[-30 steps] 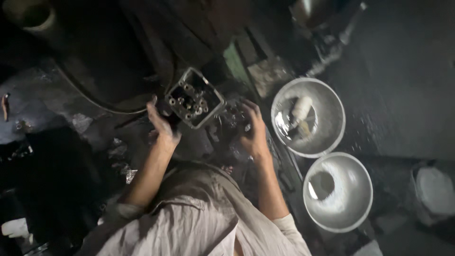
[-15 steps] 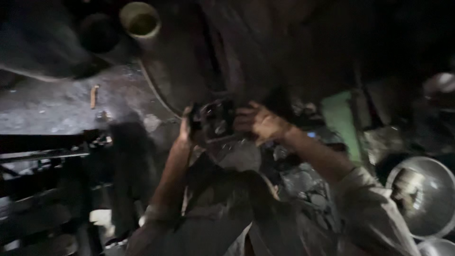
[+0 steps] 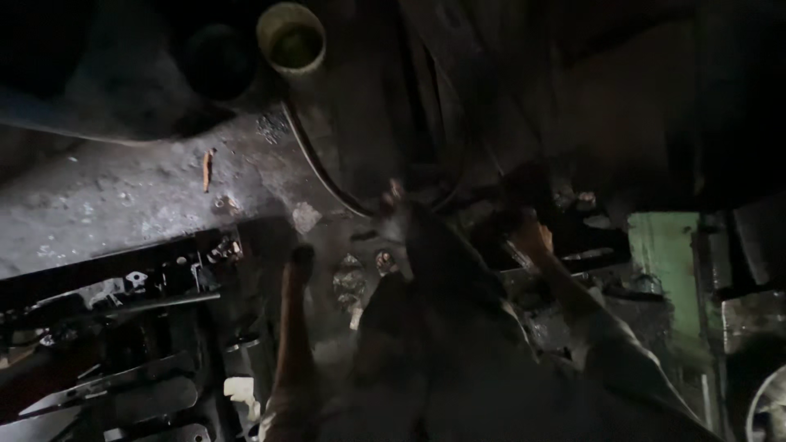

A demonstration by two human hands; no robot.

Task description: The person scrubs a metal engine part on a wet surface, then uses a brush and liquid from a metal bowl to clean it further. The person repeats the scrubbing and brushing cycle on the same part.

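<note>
A wide grey floor [image 3: 106, 196], rough, dusty and speckled with grit, fills the upper left. Across the dark middle a long curved edge [image 3: 315, 168] of some big round thing sweeps down from the top; what it belongs to is lost in shadow. At lower left lies a jumble of black metal parts [image 3: 123, 327], flat bars and brackets with pale worn edges. On the right stands a green box-like panel [image 3: 667, 254], chipped and dull, and the rim of a shiny metal bowl [image 3: 765, 409] is cut off at the lower right corner. The person's pale, creased shirt [image 3: 508, 385] takes up the bottom centre, blurred by motion.

The left hand [image 3: 301, 258] reaches forward over the dim floor just beside the metal parts; it is dark and smeared, and I cannot tell whether its fingers are apart or together, or whether they hold anything. The right hand [image 3: 530, 237] is out to the right, set against a dark lump [image 3: 524, 192] that I cannot make out; its fingers look curled, yet whether they are clamped on that lump cannot be told.

A round yellowish cup [image 3: 291, 38] with a murky inside stands at the top, near the curved edge. A small orange-brown stick [image 3: 207, 168] lies alone on the floor.
</note>
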